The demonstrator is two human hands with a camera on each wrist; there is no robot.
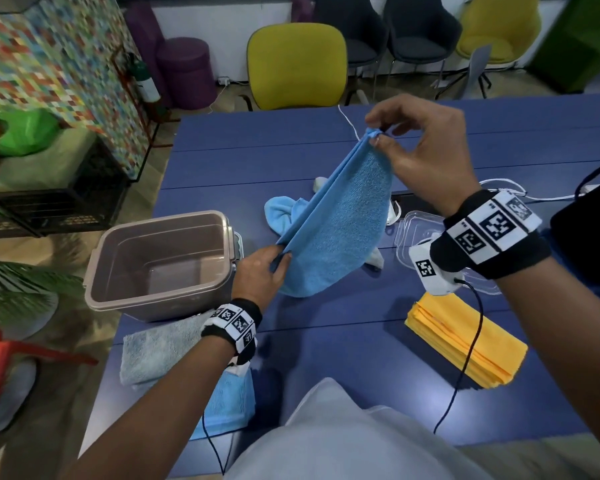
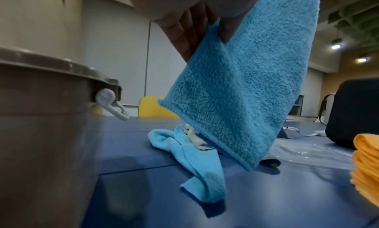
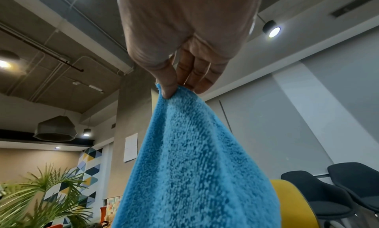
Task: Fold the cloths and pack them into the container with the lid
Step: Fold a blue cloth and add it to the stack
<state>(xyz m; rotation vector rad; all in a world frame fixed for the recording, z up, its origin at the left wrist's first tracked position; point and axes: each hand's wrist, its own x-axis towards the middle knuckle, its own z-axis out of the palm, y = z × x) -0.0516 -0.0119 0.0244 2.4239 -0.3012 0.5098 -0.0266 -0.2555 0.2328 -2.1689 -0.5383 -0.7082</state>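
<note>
We see a blue terry cloth [image 1: 336, 220] doubled over and stretched taut, its corners pinched between our fingertips [image 1: 378, 140]. Left of the lower fingers [image 1: 281, 261] stands the open grey tub [image 1: 160, 261]; the clear lid [image 1: 416, 233] lies flat right of them.

You had no readable words, brand names or numbers anywhere in these views. The only markings were black-and-white square coded patterns printed on the bands [image 1: 492, 227] around both your wrists and on the small white camera block [image 1: 430, 271] under your right wrist; they carried no letters or digits.
</note>
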